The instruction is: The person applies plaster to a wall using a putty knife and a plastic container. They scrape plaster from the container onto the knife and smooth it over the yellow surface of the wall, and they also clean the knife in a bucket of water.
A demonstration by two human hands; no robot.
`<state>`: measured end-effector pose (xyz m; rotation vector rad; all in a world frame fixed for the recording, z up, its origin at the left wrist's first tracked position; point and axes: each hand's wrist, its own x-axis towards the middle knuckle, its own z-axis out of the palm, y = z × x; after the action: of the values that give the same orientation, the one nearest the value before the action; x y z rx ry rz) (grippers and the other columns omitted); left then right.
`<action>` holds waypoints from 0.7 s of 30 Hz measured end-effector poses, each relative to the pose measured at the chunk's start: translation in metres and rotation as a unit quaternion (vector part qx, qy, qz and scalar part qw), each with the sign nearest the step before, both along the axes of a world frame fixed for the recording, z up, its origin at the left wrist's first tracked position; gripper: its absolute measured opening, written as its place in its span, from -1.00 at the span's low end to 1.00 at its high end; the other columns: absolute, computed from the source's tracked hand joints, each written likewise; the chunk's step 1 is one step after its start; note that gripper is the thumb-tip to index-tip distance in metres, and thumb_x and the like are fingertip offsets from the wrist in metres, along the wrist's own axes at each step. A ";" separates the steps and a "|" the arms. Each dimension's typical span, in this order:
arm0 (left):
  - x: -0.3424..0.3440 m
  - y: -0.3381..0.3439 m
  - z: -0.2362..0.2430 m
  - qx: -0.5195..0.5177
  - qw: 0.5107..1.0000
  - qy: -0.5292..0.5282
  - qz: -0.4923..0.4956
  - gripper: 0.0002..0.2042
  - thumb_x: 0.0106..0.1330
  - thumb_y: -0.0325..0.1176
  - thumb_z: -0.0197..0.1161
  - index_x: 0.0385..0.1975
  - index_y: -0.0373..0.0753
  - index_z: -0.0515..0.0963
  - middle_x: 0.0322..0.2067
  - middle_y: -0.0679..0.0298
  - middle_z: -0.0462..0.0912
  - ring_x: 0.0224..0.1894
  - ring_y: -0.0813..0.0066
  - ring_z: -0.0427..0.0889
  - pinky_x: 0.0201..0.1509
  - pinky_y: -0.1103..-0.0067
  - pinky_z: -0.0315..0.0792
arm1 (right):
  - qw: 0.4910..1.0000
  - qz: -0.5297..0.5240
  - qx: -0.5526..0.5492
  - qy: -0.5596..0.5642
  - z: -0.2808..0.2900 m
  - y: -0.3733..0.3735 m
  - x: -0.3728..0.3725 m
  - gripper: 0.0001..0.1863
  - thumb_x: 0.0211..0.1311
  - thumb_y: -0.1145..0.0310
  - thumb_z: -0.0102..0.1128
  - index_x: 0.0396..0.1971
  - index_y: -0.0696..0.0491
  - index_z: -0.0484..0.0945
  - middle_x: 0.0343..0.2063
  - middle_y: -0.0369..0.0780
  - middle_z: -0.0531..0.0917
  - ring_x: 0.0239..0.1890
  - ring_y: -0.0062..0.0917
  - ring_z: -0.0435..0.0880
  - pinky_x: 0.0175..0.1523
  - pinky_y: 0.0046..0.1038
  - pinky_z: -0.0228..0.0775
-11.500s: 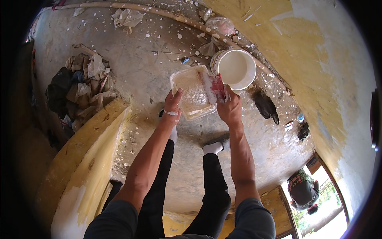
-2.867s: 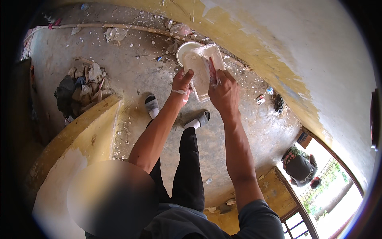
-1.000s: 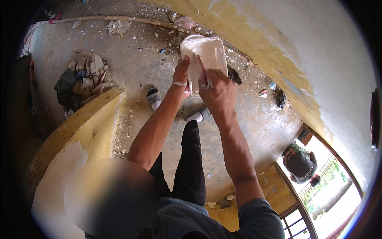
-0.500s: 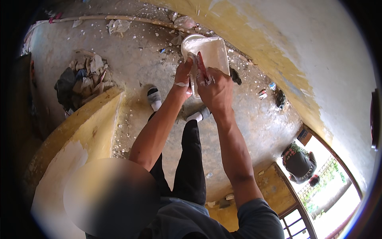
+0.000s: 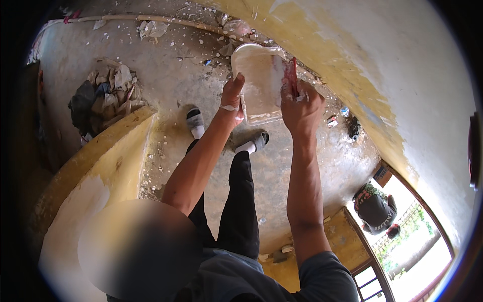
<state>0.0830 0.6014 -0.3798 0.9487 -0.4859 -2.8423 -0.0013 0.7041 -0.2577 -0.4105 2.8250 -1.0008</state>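
Note:
My left hand (image 5: 231, 99), smeared with white paste, grips the left edge of a shallow whitish tray (image 5: 257, 83), its thumb up along the side. A pale coating covers the tray's face. My right hand (image 5: 303, 108) is closed round a red putty knife (image 5: 290, 73) at the tray's right edge; white paste marks the tool and my fingers. Whether the blade touches the tray I cannot tell. Behind the tray's top shows the curved white rim of what looks like a bucket (image 5: 245, 46), mostly hidden.
A pile of crumpled bags and scraps (image 5: 108, 95) lies left, by a low yellow wall (image 5: 126, 136). Along the right runs a wall (image 5: 347, 65), part yellow, part pale. A long pole (image 5: 136, 18) lies at the far side. Another person (image 5: 376, 209) is by the doorway.
My right hand and the putty knife have moved right, from beside my left hand to the tray's right edge, uncovering its face. My left hand stays nearly where it was.

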 end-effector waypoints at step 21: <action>0.002 -0.007 0.002 -0.069 0.997 0.032 0.029 -0.41 0.25 0.04 0.15 0.12 -0.27 0.28 -0.04 0.17 0.50 0.00 0.31 0.52 0.11 0.37 0.42 | 0.988 0.114 -0.084 0.067 -0.016 -0.020 0.032 -0.90 -0.05 0.45 0.27 -0.53 0.16 0.59 -0.57 -0.05 0.61 -0.55 -0.20 0.62 -0.43 -0.37 0.45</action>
<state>0.0852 0.5944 -0.3778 0.8301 -0.6263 -2.7371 0.0308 0.6838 -0.2736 -0.8270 2.7334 -1.2050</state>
